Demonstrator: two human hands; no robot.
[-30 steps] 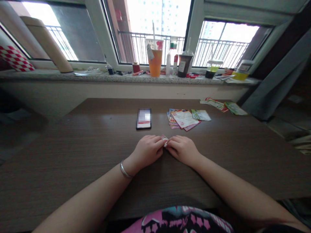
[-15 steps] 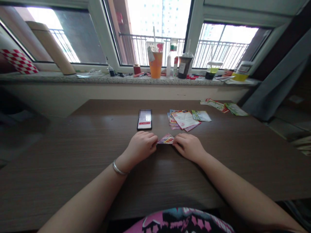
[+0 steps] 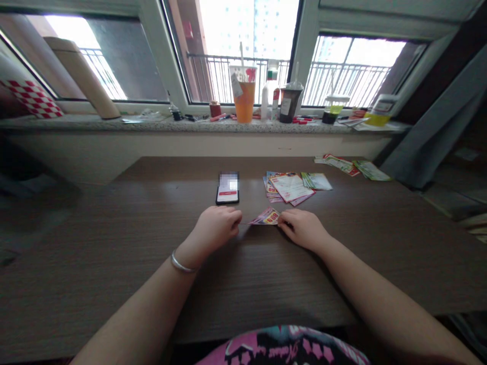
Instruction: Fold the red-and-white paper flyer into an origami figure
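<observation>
A small folded, colourful printed paper (image 3: 268,217) with large numerals on it lies between my hands. My right hand (image 3: 302,229) pinches its right end between thumb and fingers. My left hand (image 3: 217,227), with a silver bangle at the wrist, is closed just left of the paper's pointed end. A thin line runs from that point towards my left fingers; whether they hold anything is hidden. Just beyond my left hand lies a phone (image 3: 228,195) with its screen lit. A loose pile of printed paper sheets (image 3: 291,186) lies beyond my right hand.
More printed papers (image 3: 338,165) lie at the table's (image 3: 243,294) far right. Along the windowsill (image 3: 152,125) behind stand an orange drink cup (image 3: 244,99), a dark drink cup (image 3: 289,104), bottles and small items. A grey curtain (image 3: 422,132) hangs at the right.
My hands have drawn apart, the left going left and the right going right. The folded paper has shifted right with my right hand, and more of its printed face shows.
</observation>
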